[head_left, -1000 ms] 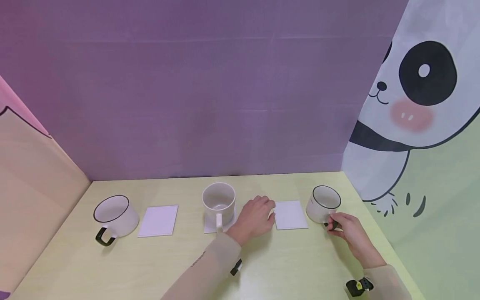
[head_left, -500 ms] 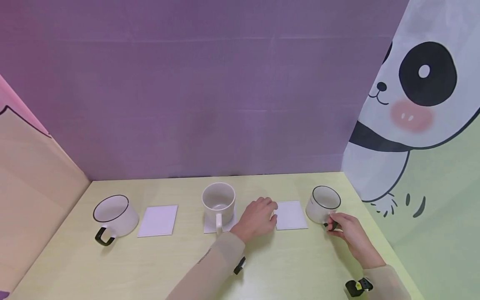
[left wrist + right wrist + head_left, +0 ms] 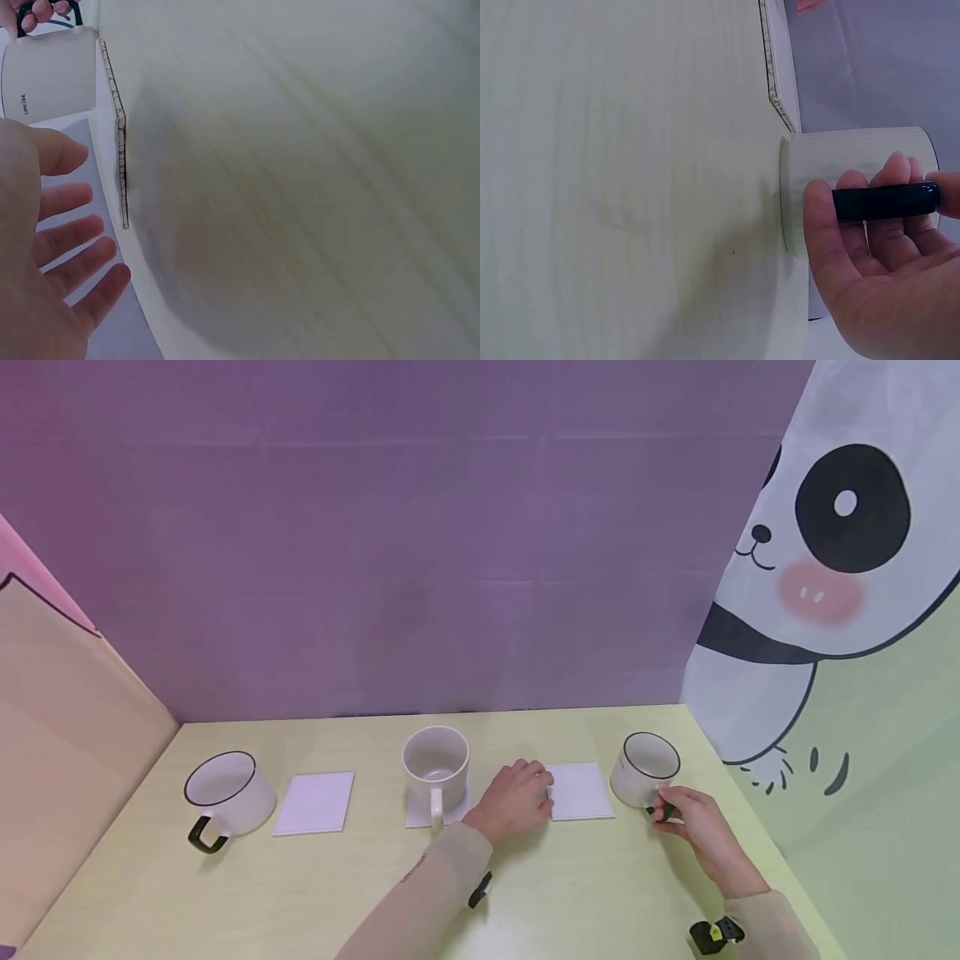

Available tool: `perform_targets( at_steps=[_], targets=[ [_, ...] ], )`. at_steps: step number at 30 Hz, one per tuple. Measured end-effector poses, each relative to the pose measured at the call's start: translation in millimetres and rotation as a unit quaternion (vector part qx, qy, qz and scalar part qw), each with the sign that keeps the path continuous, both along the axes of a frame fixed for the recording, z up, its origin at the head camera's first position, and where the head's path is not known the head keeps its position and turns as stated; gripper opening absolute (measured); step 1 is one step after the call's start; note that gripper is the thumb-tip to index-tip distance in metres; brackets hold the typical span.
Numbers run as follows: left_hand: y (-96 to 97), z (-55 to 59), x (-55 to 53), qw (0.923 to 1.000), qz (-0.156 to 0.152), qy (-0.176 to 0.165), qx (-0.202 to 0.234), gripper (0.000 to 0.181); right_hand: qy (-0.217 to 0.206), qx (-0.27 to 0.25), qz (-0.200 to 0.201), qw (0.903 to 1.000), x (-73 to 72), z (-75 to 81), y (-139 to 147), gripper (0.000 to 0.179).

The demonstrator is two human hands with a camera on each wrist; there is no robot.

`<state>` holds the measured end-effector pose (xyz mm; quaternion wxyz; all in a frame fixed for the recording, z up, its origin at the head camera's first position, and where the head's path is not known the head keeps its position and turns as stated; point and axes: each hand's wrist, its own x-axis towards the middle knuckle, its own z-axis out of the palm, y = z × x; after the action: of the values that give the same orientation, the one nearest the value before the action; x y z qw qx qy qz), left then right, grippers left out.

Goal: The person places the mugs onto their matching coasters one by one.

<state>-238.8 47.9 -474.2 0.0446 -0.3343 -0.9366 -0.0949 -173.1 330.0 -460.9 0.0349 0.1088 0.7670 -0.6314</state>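
In the head view my right hand (image 3: pixel 701 831) grips the black handle of a white mug (image 3: pixel 636 781) with a dark rim, which stands upright on the table at the right. The right wrist view shows the fingers curled round that handle (image 3: pixel 885 202). My left hand (image 3: pixel 513 802) is at the left edge of a white square coaster (image 3: pixel 583 792), its fingers loosely bent and spread apart, holding nothing. The coaster lies flat just left of the gripped mug. An all-white mug (image 3: pixel 435 760) stands on another coaster (image 3: pixel 457 810), left of my left hand.
At the far left stands a second dark-rimmed white mug (image 3: pixel 243 797) with a black handle. A white coaster (image 3: pixel 313 803) lies to its right. The light wooden table (image 3: pixel 285 893) ends at a purple cloth backdrop (image 3: pixel 360 568), with printed panels (image 3: pixel 847 602) at the sides.
My left hand has shifted slightly to the right, along the coaster's left edge. The right hand keeps its grip on the mug's handle, and the mugs and coasters have stayed in place.
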Motion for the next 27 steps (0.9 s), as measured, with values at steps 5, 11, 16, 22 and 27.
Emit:
perform_targets(
  at_steps=[5, 11, 16, 22, 27],
  targets=[
    [3.6, -3.7, -3.9, 0.9999, -0.01, 0.003, 0.0, 0.025, 0.003, -0.001, -0.002, 1.0, 0.2, 0.4, 0, 0.031],
    [5.7, -6.3, -5.8, 0.9996, -0.009, -0.015, -0.021, 0.026, 0.001, -0.004, -0.003, 1.0, 0.1, -0.8, 0, 0.03],
    [5.8, -9.4, -7.0, 0.9992, -0.003, -0.034, -0.02, 0.023, 0.0, -0.007, -0.006, 1.0, 0.5, -1.4, -1, 0.03],
    [4.7, -11.0, -7.9, 0.9992, -0.003, -0.033, -0.023, 0.023, 0.003, -0.013, -0.003, 0.9999, 0.8, -1.1, -2, 0.03],
    [4.7, -8.5, -5.8, 0.9989, -0.011, -0.031, -0.032, 0.024, 0.0, -0.026, -0.009, 0.9996, 1.9, -0.4, -3, 0.03]
  ],
)
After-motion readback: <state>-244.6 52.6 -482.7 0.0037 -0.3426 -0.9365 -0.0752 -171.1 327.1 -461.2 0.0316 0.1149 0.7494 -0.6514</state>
